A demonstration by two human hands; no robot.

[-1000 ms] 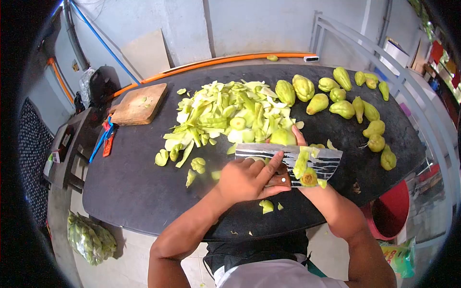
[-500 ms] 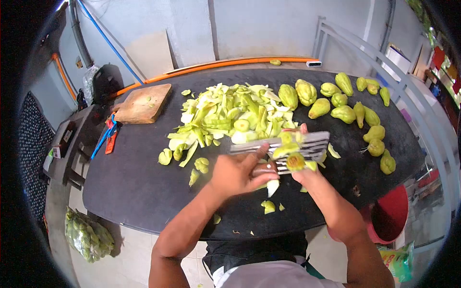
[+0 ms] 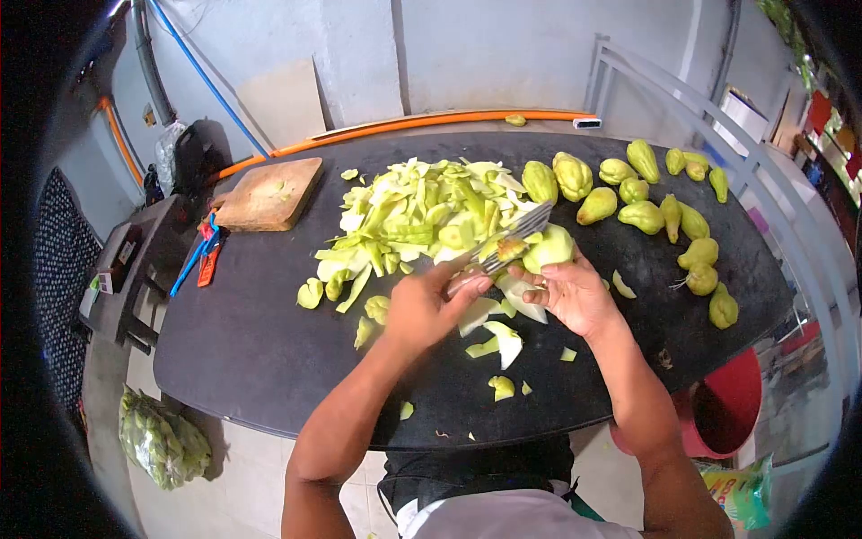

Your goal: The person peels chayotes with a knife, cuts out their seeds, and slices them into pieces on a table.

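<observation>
My left hand (image 3: 429,307) is closed around the handle end of a slotted metal slicer (image 3: 533,225), which tilts up to the right. A browned bit of chayote (image 3: 511,249) sits against the slicer's slats. In my right hand (image 3: 579,295) is a pale green chayote piece (image 3: 551,249), held at the slicer's right side with my fingers beneath it. A white slice (image 3: 523,296) is below the slicer, partly behind my right fingers. Just beyond both hands a heap of sliced chayote (image 3: 422,211) covers the middle of the black table (image 3: 260,332).
Whole chayotes (image 3: 642,216) lie along the table's right side. A wooden cutting board (image 3: 271,193) rests at the back left, beside an orange-and-blue tool (image 3: 207,260). Loose scraps (image 3: 502,388) are near the front edge. A red bucket (image 3: 729,404) and a bag of green vegetables (image 3: 164,440) are on the floor.
The slicer has turned from nearly flat to steeply tilted. My right hand has moved from under it to its right side, with the chayote piece now showing. More slices lie below.
</observation>
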